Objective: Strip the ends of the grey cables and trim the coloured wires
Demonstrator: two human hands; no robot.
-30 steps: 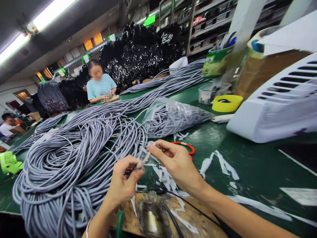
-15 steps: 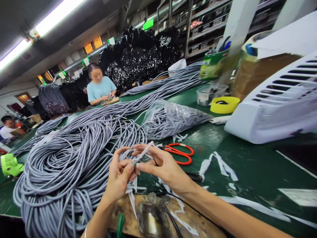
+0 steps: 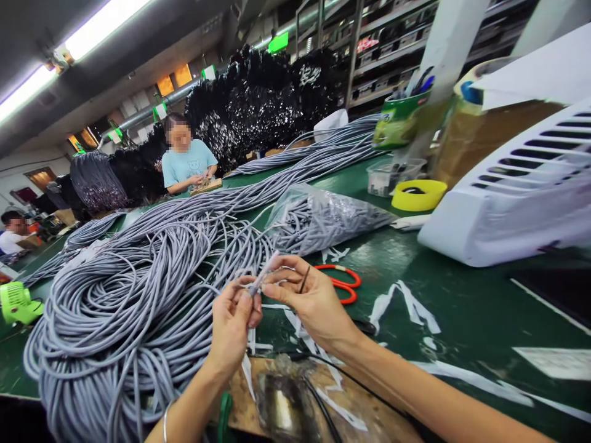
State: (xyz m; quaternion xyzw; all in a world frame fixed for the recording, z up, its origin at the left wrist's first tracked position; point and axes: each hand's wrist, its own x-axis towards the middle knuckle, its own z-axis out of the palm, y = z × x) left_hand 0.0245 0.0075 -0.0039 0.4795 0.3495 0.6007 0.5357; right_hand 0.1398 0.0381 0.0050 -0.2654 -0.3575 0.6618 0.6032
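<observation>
Near the middle of the head view, my left hand (image 3: 232, 317) is closed on the end of a grey cable (image 3: 252, 289), thumb pressed against the fingers. Close against it, my right hand (image 3: 307, 295) pinches at the same cable end. A pale strip (image 3: 270, 263) sticks up from between the fingertips. A thin dark rod-like piece (image 3: 305, 279) shows across the right fingers; its kind is unclear. Red-handled scissors (image 3: 348, 289) lie just beyond the right hand, their blades hidden. Left of my hands spreads a large coil of grey cable (image 3: 115, 289).
A clear bag of short grey tubes (image 3: 323, 221) lies behind my hands. A wooden board (image 3: 378, 409) with a metal block (image 3: 284, 406) sits below them. White scraps (image 3: 406, 301), a yellow ring (image 3: 418, 195) and a white vented housing (image 3: 503, 203) are rightward. A person (image 3: 190, 161) works opposite.
Both hands have shifted slightly; my left hand is a little further right and the right hand's fingers have drawn up. The pale strip's tip sits slightly further left and higher.
</observation>
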